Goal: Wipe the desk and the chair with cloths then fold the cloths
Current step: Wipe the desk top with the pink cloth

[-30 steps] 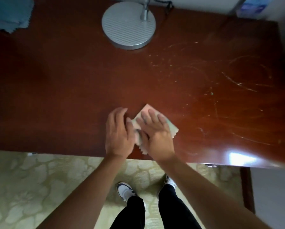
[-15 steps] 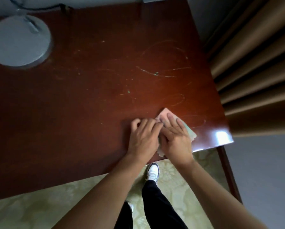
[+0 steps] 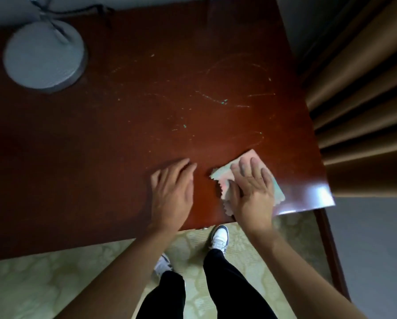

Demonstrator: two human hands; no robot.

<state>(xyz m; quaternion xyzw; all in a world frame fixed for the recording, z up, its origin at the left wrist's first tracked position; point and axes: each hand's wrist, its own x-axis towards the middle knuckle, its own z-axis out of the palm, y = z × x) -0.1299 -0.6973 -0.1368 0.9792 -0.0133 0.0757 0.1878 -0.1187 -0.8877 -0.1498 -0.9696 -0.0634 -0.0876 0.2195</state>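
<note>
Reddish-brown wood makes up the desk (image 3: 101,146), which fills most of the view and carries pale scratch-like marks (image 3: 223,101) across its right half. At its far left stands a round grey lamp base (image 3: 44,55); brown curtains (image 3: 363,100) hang past the right edge, and patterned flooring (image 3: 54,284) shows below the near edge.

Next in size are the 2 hands. The left hand (image 3: 172,192) lies flat and open on bare wood, fingers together, holding nothing. The right hand (image 3: 252,189) is spread wide, palm down, pressing on the cloth (image 3: 223,174) rather than gripping it.

Smallest is the cloth itself, a pastel piece with a zigzag edge, lying flat near the desk's near-right corner. It sits directly beneath the right palm and fingers, its edges showing on every side of that hand, and it lies apart from the left hand, with bare wood between them.

Judging by the flat press, the step in hand is either wiping this corner or flattening a fold; I cannot tell which. If wiping, the next move calls for steady downward pressure while sliding toward the marked area beyond the fingers. No chair is in view.
</note>
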